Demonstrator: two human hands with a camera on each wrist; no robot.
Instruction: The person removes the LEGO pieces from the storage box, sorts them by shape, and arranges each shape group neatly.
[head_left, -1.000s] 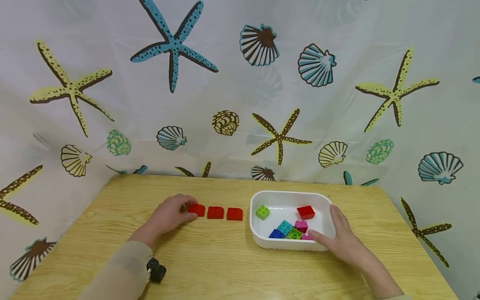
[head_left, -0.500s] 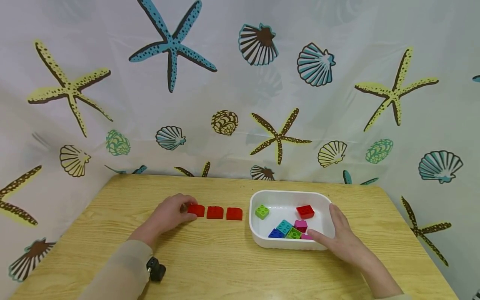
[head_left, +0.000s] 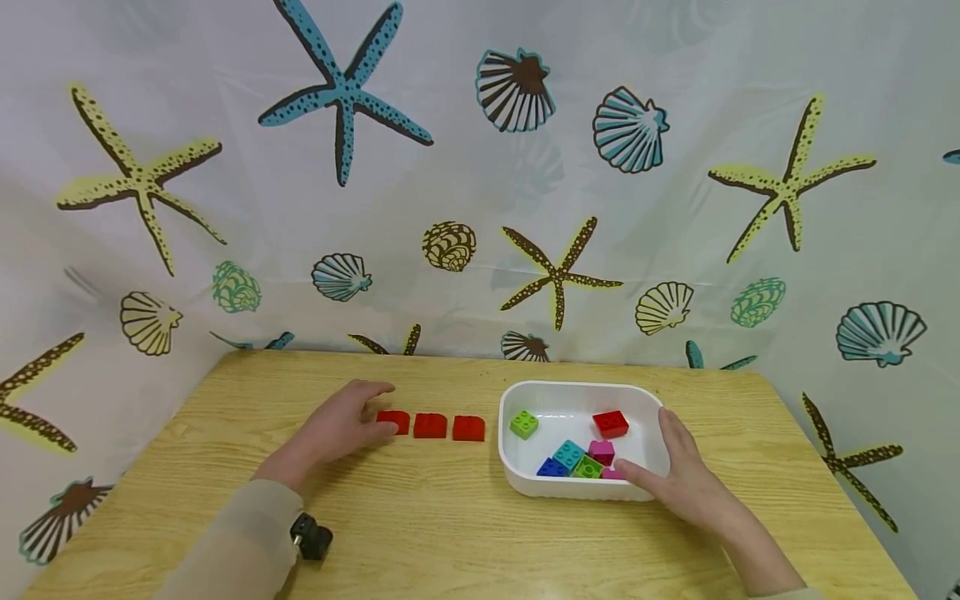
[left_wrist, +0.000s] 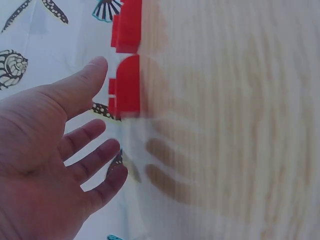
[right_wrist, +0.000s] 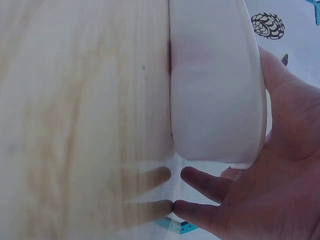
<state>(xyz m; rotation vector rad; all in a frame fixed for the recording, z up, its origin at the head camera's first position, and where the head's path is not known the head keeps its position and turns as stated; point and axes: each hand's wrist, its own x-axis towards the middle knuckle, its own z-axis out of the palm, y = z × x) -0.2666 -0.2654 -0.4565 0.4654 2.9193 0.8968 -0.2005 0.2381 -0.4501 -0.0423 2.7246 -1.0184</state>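
Note:
Three red toy bricks with rounded tops stand in a row: a left one (head_left: 396, 421), a middle one (head_left: 431, 425) and a right one (head_left: 468, 428). My left hand (head_left: 341, 429) is at the left brick, its thumb overlapping the brick's front in the head view. In the left wrist view the fingers (left_wrist: 97, 162) are spread and the palm holds nothing. A white plastic tub (head_left: 517, 482) stands right of the row. My right hand (head_left: 693, 483) rests at its right front corner, thumb over the front rim, fingers along the right end. Lower fingers (right_wrist: 200, 212) are straight.
Inside the tub lie a red brick (head_left: 611, 424), a lime brick (head_left: 524, 424), a green brick (head_left: 588, 467), a teal brick (head_left: 569, 454), a blue brick (head_left: 552, 468) and pink bricks (head_left: 602, 452). A shell-print curtain (head_left: 450, 317) closes off the wooden table (head_left: 420, 533) behind.
My left hand has let go of the left red brick, its fingers lifting and spreading away from it. The bricks, the tub and my right hand look unmoved.

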